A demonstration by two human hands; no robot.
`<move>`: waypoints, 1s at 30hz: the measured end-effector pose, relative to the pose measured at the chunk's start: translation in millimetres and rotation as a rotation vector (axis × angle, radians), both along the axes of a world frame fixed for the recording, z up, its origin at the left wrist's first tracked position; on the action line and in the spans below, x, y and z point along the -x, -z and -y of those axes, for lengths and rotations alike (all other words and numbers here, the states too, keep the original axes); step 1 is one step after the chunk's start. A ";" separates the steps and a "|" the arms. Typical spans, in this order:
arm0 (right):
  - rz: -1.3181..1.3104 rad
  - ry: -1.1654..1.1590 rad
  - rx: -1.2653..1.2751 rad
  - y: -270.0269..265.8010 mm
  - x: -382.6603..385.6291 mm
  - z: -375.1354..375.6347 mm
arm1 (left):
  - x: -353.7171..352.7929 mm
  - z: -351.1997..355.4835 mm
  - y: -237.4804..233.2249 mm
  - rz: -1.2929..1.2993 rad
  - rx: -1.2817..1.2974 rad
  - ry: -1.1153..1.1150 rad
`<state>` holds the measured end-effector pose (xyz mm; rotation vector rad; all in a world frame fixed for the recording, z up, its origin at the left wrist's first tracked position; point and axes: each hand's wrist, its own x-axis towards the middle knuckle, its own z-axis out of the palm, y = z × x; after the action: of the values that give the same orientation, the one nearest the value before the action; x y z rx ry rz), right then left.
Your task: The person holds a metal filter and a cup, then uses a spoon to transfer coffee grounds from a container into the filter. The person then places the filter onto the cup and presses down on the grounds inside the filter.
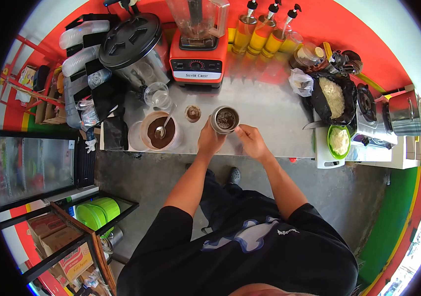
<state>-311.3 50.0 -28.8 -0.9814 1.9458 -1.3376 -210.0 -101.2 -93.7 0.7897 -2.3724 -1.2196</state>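
My left hand (211, 140) is wrapped round a small round metal cup (225, 120), held upright near the front of the steel counter. Its inside looks dark, with a patterned bottom I cannot make out well. The thumb and fingers of my right hand (253, 142) are closed against its lower right side. Just left of it lies a small round filter (193, 113) with brown powder in it. Further left stands a clear tub (180, 133) of dark brown ground coffee (157, 129), where a metal spoon (161, 131) rests.
Behind stand a red blender (196, 66), a large lidded steel pot (139, 47) and several pump bottles (262, 34). On the right are a black bag of shredded white food (332, 97), a green bowl (339, 142) and a white cutting board (325, 160). A clear plastic cup (159, 96) stands behind the tub.
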 end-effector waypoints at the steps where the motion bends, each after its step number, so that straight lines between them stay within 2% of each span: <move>1: 0.039 0.063 -0.011 2.9 -0.8 -0.7 | -0.6 -0.1 -7.5 0.008 -0.069 0.013; 3: 0.078 0.123 -0.019 3.9 -1.7 -1.3 | 0.8 0.8 -8.9 0.016 -0.135 0.024; 5: -0.028 -0.037 0.047 1.0 -4.7 -3.5 | 1.3 0.1 2.0 0.036 -0.025 -0.018; 6: -0.024 -0.030 0.045 2.5 -7.5 -3.8 | 0.4 -0.8 -2.9 0.041 -0.027 -0.011; 8: 0.102 0.147 -0.015 5.0 -10.7 -2.6 | 0.8 -1.4 -13.5 0.039 -0.086 -0.008; 9: 0.101 0.151 -0.013 4.7 -10.6 -3.2 | 1.8 -1.0 -11.3 0.038 -0.083 -0.003; 11: 0.098 0.009 0.032 5.2 -14.2 -4.6 | 0.7 0.2 -3.7 0.040 -0.048 0.005; 14: 0.210 0.151 0.029 14.1 -12.0 -6.6 | 0.7 0.0 1.7 -0.037 -0.039 -0.016; 17: 0.263 0.079 0.029 37.2 -13.0 -11.3 | 1.6 2.3 17.8 -0.044 -0.019 0.006; 20: 0.367 0.111 0.034 40.6 -13.7 -11.5 | 1.6 2.5 13.2 -0.050 -0.025 0.006; 21: 0.365 0.112 0.033 36.9 -14.9 -11.3 | 1.5 -0.7 0.6 -0.040 -0.117 -0.010; 24: 0.314 0.082 0.025 28.6 -17.7 -10.1 | 2.8 2.4 12.1 0.003 0.002 0.011; 27: 0.337 0.085 0.029 27.2 -15.0 -6.5 | 1.7 1.8 5.0 0.062 -0.072 0.005; 30: 0.315 0.134 0.085 23.7 -11.4 -1.5 | 2.7 3.5 14.7 0.077 -0.040 0.013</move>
<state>-299.9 51.5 -52.6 -0.6402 1.7511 -1.5566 -212.7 -104.6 -108.4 0.8494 -2.4248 -1.2672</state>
